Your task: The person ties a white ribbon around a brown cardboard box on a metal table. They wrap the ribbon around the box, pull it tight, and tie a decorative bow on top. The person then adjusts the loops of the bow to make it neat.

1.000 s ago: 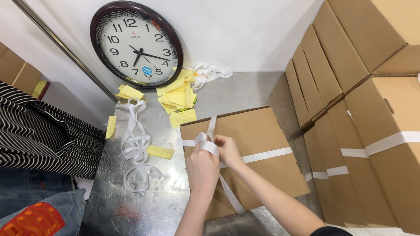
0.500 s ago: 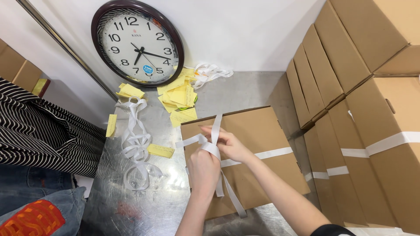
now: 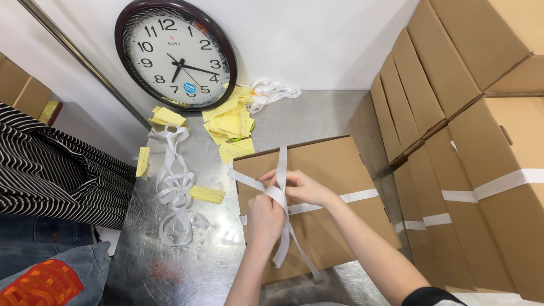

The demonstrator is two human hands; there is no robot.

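The left hand [image 3: 265,218] is closed around a white strap [image 3: 281,195], the band wrapped across its knuckles. The right hand [image 3: 303,187] meets it from the other side, fingertips pinched on the same strap where the bands cross. Both hands sit on top of a flat brown cardboard box [image 3: 328,170], near its left edge. From the grip, one end of the strap runs up over the box's far edge, one runs right across the lid, and two loose ends hang down towards the person over the near side. The box lies on a metal table [image 3: 187,266].

Left of the grip, a loose tangle of white strapping [image 3: 173,187] lies on the metal, with a yellow slip [image 3: 207,194] between it and the box. A person in a striped top [image 3: 51,170] stands further left. Beyond the grip, more yellow slips [image 3: 232,122] are heaped below a round wall clock [image 3: 175,54] leaning against the wall. To the right, strapped cardboard boxes [image 3: 481,141] stand stacked.
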